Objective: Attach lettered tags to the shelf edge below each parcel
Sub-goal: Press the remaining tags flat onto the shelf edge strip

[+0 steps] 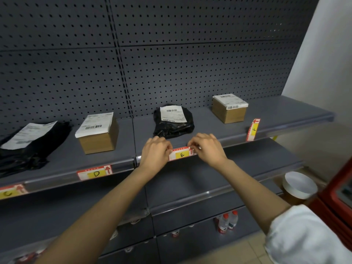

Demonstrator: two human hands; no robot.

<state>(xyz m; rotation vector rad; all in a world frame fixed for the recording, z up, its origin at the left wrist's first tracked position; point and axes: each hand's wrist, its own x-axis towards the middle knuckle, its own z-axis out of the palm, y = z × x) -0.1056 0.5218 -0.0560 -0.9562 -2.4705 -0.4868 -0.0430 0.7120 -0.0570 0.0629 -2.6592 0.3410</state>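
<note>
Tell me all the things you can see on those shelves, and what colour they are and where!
Black bag parcels: 2, black with white labels, one at the far left, one above the E tag.
Cardboard boxes: 2, brown with white labels, one above the D tag, one above the F tag.
Lettered tags: 4, red and white with yellow patches, along the shelf edge: C, D, E, F, which is tilted on end.
Shelf: grey, with a pegboard back.
Water bottles: a few with red caps, low down.
Round tub: 1, white lid, lower right.
Left hand: at the E tag's left end.
Right hand: at its right end.
</note>
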